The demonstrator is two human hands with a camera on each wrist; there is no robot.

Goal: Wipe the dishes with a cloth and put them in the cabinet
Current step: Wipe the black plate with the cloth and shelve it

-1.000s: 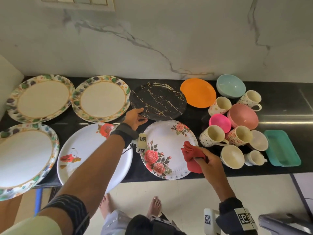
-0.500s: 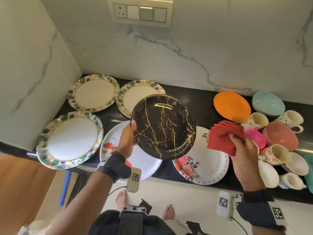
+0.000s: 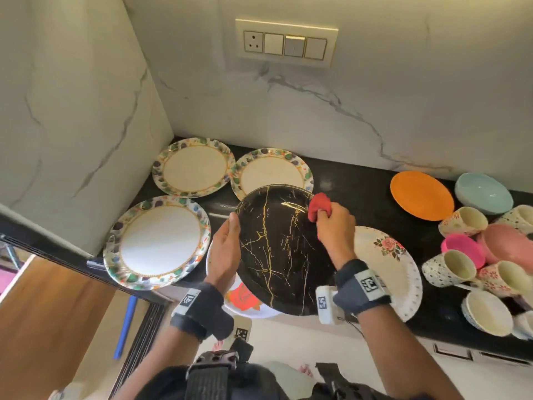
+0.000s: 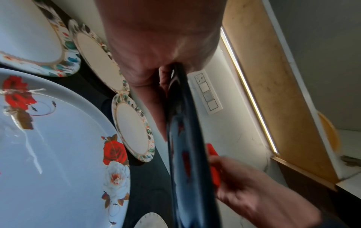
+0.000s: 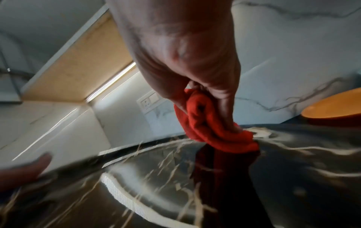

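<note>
Red cloth (image 3: 318,207) now down on the lifted black plate (image 3: 277,252), bunched in right hand (image 3: 334,229), left hand (image 3: 226,249) gripping its rim

White marble-look walls (image 3: 375,96) with grey veins meet in a corner behind a black counter (image 3: 360,203). A switch panel (image 3: 286,43) with one socket and three switches sits on the back wall. A wooden cabinet underside (image 4: 273,77) hangs above, with a bright light strip (image 4: 248,92) along its edge near the wall. Below the counter, a wooden panel (image 3: 49,319) stands at the left, beside a pale floor (image 3: 288,339). Drawer fronts (image 3: 452,352) show under the counter's right part.
</note>
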